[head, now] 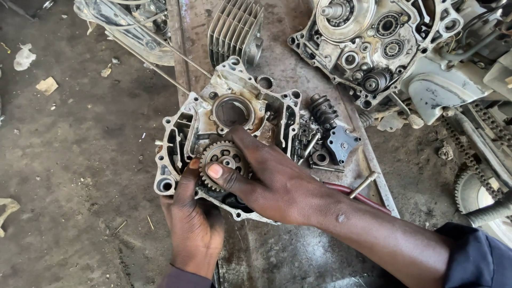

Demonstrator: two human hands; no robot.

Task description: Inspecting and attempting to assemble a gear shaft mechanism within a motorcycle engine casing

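Note:
A grey aluminium engine crankcase half (234, 104) lies on a rusty metal plate (290, 74). A toothed steel gear (224, 156) sits in its lower part. My right hand (272, 178) lies over the case, thumb and fingers gripping the gear. My left hand (193, 221) holds the case's lower edge from below, its thumb pressed against the gear's left side. A round empty bore (232, 110) shows above the gear.
A finned cylinder (234, 29) stands behind the case. Another crankcase half with bearings (368, 40) lies at top right. Loose gears, a shift drum (323, 109) and a small cover (341, 143) lie right of the case. A wheel with spokes (133, 26) and chain (469, 149) flank the plate.

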